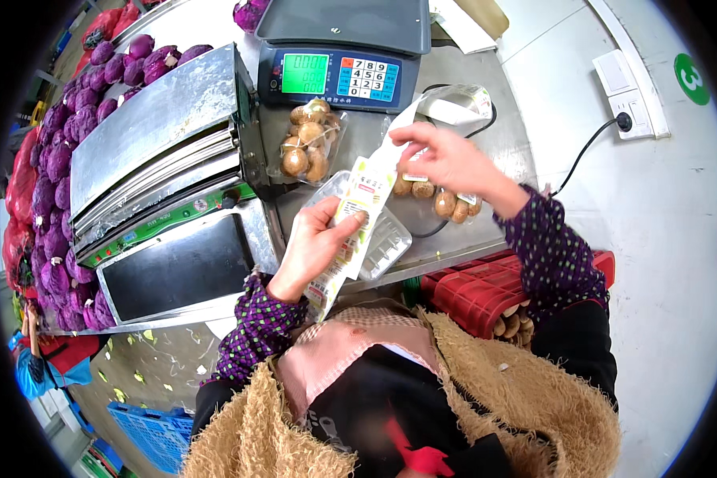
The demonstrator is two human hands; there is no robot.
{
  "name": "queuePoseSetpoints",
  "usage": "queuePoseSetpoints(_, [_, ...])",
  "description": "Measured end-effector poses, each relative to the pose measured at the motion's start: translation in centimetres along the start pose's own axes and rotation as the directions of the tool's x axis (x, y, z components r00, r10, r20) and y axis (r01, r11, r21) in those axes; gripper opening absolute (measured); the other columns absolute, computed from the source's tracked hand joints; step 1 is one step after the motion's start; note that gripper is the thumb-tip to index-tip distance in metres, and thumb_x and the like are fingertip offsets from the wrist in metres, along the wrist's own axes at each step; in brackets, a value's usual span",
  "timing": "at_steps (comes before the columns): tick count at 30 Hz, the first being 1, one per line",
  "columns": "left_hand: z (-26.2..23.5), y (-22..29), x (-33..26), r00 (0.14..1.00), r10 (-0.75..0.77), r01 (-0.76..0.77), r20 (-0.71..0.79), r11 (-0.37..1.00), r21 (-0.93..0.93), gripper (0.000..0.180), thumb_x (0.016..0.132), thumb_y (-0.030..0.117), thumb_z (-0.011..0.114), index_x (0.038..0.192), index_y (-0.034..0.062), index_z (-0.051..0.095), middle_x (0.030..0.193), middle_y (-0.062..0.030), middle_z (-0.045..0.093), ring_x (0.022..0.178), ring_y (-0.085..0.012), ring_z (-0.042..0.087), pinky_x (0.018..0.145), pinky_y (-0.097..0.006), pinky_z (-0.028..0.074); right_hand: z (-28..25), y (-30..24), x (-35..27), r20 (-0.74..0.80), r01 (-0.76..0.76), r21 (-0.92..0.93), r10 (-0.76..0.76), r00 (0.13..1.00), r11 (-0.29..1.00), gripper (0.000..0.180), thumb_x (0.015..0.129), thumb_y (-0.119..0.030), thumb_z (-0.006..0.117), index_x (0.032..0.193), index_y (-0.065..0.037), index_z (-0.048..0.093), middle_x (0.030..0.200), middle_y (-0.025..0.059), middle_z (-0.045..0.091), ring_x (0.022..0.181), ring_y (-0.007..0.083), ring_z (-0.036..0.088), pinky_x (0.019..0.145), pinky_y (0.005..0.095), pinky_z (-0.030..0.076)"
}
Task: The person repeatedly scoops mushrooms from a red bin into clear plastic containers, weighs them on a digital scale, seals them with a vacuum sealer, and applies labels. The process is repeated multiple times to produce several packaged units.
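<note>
A long strip of white-and-yellow labels runs slanted above the steel counter, pinched at both ends.

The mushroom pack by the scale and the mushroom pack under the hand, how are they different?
The mushroom pack by the scale lies in full view with no hand on it; the other mushroom pack is partly hidden beneath the right hand. The first sits right below the scale; the second lies nearer the table edge. Both hold brown mushrooms in clear wrap.

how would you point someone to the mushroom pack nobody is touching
Find the weighing scale with the green display at the top of the steel counter. Directly below its keypad lies a clear wrapped pack of brown mushrooms. Unlike the mushrooms under the right hand, it lies untouched.
</note>
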State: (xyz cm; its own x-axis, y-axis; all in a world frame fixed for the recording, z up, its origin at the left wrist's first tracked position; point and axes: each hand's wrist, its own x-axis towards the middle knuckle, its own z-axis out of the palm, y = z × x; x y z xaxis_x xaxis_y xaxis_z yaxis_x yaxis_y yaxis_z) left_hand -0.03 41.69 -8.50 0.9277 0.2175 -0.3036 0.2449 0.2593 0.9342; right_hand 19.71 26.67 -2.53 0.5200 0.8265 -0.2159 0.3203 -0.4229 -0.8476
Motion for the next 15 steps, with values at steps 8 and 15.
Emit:
queuePoseSetpoints(8, [-0.7,0.2,-0.8,0.939,0.329,-0.345,0.103,0.905,0.247,0.014,0.083,0.009,0.07,0.096,0.0014,0.069,0.087,-0.0049,0.066,0.077,-0.0131,0.06,0.069,-0.027,0.048,5.6,-3.3,-2.7,0.084,0.116,0.083,-0.123,0.989,0.99,0.022,0.088,-0.006,0.066,0.109,0.001,0.065,0.084,0.0037,0.068,0.075,0.0078,0.064,0.068,0.0231,0.051])
queuePoseSetpoints(15, [-1.4,-1.0,-4.9,0.971,-0.049,0.05,-0.235,0.999,-0.003,0.021,0.082,0.01,0.075,0.098,-0.0036,0.071,0.084,-0.0064,0.072,0.072,-0.0083,0.064,0.066,-0.024,0.053,4.0,-4.0,3.5,-0.121,0.364,-0.08,-0.371,0.921,0.928,0.011,0.087,-0.008,0.066,0.095,-0.002,0.067,0.08,0.0036,0.066,0.069,0.0092,0.063,0.058,0.0241,0.048])
